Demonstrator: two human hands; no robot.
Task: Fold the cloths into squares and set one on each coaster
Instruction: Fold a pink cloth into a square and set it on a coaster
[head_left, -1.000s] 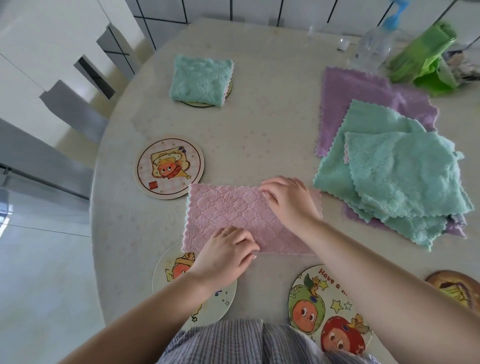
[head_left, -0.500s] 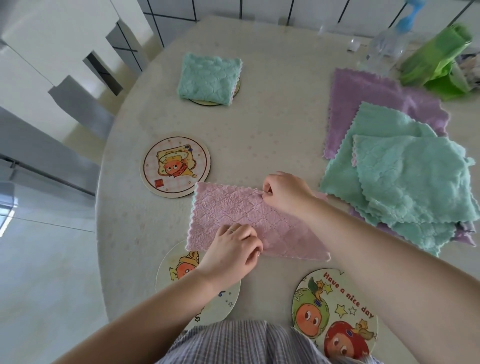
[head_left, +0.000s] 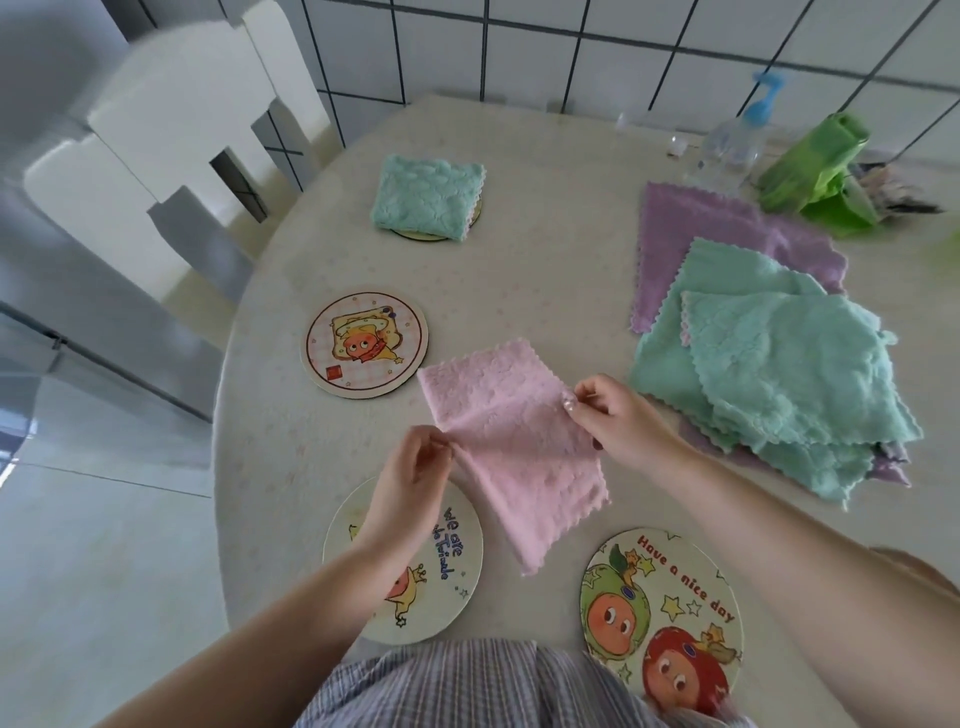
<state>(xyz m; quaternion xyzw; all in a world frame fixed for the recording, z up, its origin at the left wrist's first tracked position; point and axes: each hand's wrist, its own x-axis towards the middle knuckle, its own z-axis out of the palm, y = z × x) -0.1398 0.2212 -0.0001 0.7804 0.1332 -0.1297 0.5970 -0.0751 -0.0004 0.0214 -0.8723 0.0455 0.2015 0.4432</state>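
A pink cloth (head_left: 511, 441), folded into a long strip, hangs lifted over the table's near middle. My left hand (head_left: 410, 483) pinches its left edge and my right hand (head_left: 615, 421) pinches its right edge. A folded teal cloth (head_left: 426, 197) lies on a coaster (head_left: 415, 235) at the far side. Three bare round coasters show: one with a cartoon (head_left: 364, 341) left of the pink cloth, one (head_left: 447, 571) partly under my left wrist, one reading "Have a nice day" (head_left: 662, 613) at the near right.
A pile of unfolded teal cloths (head_left: 779, 374) over purple cloths (head_left: 696, 234) lies at the right. A spray bottle (head_left: 727, 145) and a green bag (head_left: 815, 171) stand at the back right. A white chair (head_left: 171, 130) is at the left, beyond the table's edge (head_left: 223, 415).
Both hands have lifted the pink strip off the table by its edges and it now hangs slanted. The view has tilted up, showing more of the wall.
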